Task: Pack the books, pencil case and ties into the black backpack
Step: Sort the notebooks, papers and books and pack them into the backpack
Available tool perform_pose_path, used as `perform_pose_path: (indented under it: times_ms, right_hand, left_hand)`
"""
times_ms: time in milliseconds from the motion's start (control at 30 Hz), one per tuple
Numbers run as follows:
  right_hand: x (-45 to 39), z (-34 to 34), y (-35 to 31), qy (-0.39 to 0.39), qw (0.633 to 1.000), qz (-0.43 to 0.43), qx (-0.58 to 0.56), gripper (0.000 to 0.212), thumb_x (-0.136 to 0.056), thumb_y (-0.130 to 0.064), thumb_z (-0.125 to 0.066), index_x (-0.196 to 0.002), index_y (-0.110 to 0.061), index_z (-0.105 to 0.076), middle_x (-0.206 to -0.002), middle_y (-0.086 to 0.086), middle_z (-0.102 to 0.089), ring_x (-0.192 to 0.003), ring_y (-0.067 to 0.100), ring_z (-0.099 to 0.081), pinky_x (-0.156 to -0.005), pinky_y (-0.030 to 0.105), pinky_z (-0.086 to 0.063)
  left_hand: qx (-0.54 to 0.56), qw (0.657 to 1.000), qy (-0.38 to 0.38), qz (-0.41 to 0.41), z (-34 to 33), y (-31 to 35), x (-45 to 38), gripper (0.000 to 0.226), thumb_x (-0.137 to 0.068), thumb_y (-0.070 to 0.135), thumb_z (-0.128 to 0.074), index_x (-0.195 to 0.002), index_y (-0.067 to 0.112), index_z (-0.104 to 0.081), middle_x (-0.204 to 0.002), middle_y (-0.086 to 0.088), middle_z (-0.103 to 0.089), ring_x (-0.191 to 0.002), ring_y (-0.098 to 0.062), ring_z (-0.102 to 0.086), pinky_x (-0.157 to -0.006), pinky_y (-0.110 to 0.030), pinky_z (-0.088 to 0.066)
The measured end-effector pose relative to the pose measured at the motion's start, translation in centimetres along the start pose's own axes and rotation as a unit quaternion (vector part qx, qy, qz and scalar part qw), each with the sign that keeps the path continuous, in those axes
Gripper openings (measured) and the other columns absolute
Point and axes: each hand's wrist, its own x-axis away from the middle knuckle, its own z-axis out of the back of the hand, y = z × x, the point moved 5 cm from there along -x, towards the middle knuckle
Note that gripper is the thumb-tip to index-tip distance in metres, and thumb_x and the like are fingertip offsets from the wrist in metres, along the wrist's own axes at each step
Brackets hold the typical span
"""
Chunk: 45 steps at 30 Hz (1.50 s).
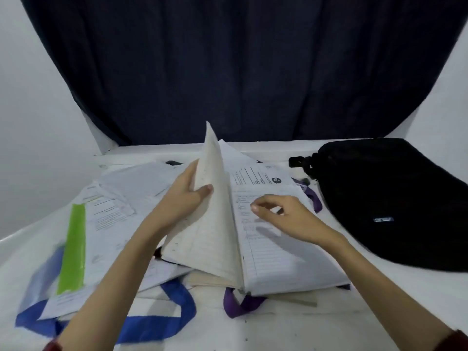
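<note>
An open lined notebook lies in the middle of the white table. My left hand grips a thick raised sheaf of its pages, thumb in front and fingers behind. Over the right-hand page hovers my right hand, fingers loosely curled, holding nothing. The black backpack lies flat at the right, apart from the notebook. A purple tie sticks out from under the notebook's front edge, and purple fabric also shows beside the backpack. A blue tie or strap loops at the front left. No pencil case is visible.
Loose printed papers spread over the table's left and back. A sheet with a green strip lies at the left. A small dark object sits at the back. A dark curtain hangs behind the table.
</note>
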Motion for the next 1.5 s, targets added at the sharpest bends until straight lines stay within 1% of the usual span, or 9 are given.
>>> perform_pose_path:
  times_ms: [300, 467, 600, 767, 967, 1033, 1133, 1333, 1500]
  right_hand:
    - [2.8, 6.8, 2.8, 0.091, 0.986, -0.082, -0.110, 0.049, -0.077, -0.056, -0.050, -0.115, -0.028, -0.059, -0.094, -0.005, -0.072, -0.084, 0.007, -0.068, -0.070, 0.014, -0.048]
    - [4.0, 6.9, 6.8, 0.042, 0.975, -0.166, -0.144, 0.034, -0.084, -0.033, -0.068, -0.115, -0.021, -0.060, -0.092, 0.004, -0.074, -0.085, 0.011, -0.071, -0.077, 0.018, -0.053]
    - [4.0, 6.8, 11.6, 0.061, 0.963, -0.244, -0.095, 0.030, -0.088, -0.041, -0.061, -0.108, -0.018, -0.064, -0.105, 0.003, -0.070, -0.093, 0.015, -0.068, -0.087, 0.030, -0.053]
    - [3.7, 6.1, 15.4, 0.064, 0.940, -0.316, 0.115, 0.045, -0.087, -0.045, -0.058, -0.100, -0.003, -0.059, -0.087, 0.000, -0.057, -0.078, 0.014, -0.053, -0.066, 0.027, -0.038]
    - [2.5, 4.6, 16.4, 0.116, 0.920, -0.372, -0.038, 0.030, -0.083, -0.035, -0.068, -0.089, -0.012, -0.049, -0.085, 0.000, -0.055, -0.075, 0.013, -0.054, -0.061, 0.025, -0.044]
    - [2.0, 4.5, 16.1, 0.130, 0.913, -0.366, -0.125, 0.025, -0.082, -0.018, -0.071, -0.099, -0.007, -0.056, -0.089, 0.003, -0.063, -0.085, 0.020, -0.062, -0.072, 0.031, -0.051]
    - [1.2, 5.4, 14.8, 0.136, 0.913, -0.343, -0.173, 0.014, -0.083, -0.004, -0.068, -0.094, -0.002, -0.061, -0.084, 0.002, -0.066, -0.083, 0.019, -0.063, -0.083, 0.033, -0.051]
    - [0.3, 5.5, 14.8, 0.138, 0.916, -0.306, -0.220, 0.034, -0.081, -0.023, -0.074, -0.110, -0.008, -0.064, -0.094, 0.006, -0.072, -0.088, 0.020, -0.068, -0.086, 0.038, -0.054]
    - [-1.5, 7.8, 12.0, 0.219, 0.879, -0.166, -0.390, 0.065, -0.068, -0.033, -0.083, -0.117, -0.009, -0.048, -0.108, 0.011, -0.068, -0.090, 0.024, -0.069, -0.058, 0.027, -0.057]
  left_hand:
    - [-0.078, 0.968, -0.231, -0.056, -15.9, 1.8, -2.3, 0.080, -0.087, 0.031, -0.061, -0.151, 0.031, -0.012, -0.152, 0.004, -0.030, -0.136, -0.017, -0.034, -0.112, -0.040, -0.032]
    - [-0.047, 0.926, -0.370, -0.062, -19.2, 0.0, -0.9, 0.068, -0.084, 0.054, -0.062, -0.143, 0.038, -0.032, -0.140, 0.017, -0.042, -0.126, 0.001, -0.039, -0.102, -0.015, -0.032]
    - [-0.053, 0.963, -0.262, -0.044, -17.6, -4.2, -2.2, 0.039, -0.088, 0.040, -0.063, -0.122, 0.021, -0.061, -0.116, 0.016, -0.058, -0.113, -0.002, -0.055, -0.081, 0.002, -0.036]
    - [-0.303, 0.952, 0.010, -0.047, -12.3, -10.2, -2.6, 0.038, -0.089, 0.035, -0.062, -0.119, 0.013, -0.060, -0.115, -0.005, -0.055, -0.106, -0.019, -0.052, -0.095, -0.029, -0.042]
    - [-0.189, 0.975, -0.003, 0.115, -11.7, -11.5, -3.1, 0.076, -0.080, 0.038, -0.072, -0.137, 0.006, -0.032, -0.105, -0.006, -0.059, -0.098, -0.023, -0.059, -0.084, -0.033, -0.051]
    - [-0.105, 0.981, -0.012, 0.165, -11.7, -11.6, -3.5, 0.066, -0.079, 0.024, -0.076, -0.129, 0.004, -0.038, -0.089, -0.003, -0.063, -0.085, -0.020, -0.062, -0.069, -0.027, -0.051]
    - [0.187, 0.943, -0.069, 0.268, -12.4, -11.5, -3.6, 0.036, -0.080, -0.003, -0.069, -0.113, -0.004, -0.054, -0.111, -0.018, -0.066, -0.086, -0.024, -0.067, -0.066, -0.033, -0.058]
    - [0.262, 0.941, -0.086, 0.195, -12.3, -7.0, -4.5, 0.042, -0.089, -0.008, -0.055, -0.120, 0.021, -0.055, -0.115, -0.003, -0.068, -0.099, -0.023, -0.066, -0.074, -0.034, -0.057]
    - [0.260, 0.963, -0.072, 0.019, -8.3, -0.4, -5.9, 0.037, -0.089, -0.008, -0.053, -0.113, 0.020, -0.057, -0.101, 0.007, -0.073, -0.091, -0.014, -0.069, -0.073, -0.027, -0.058]
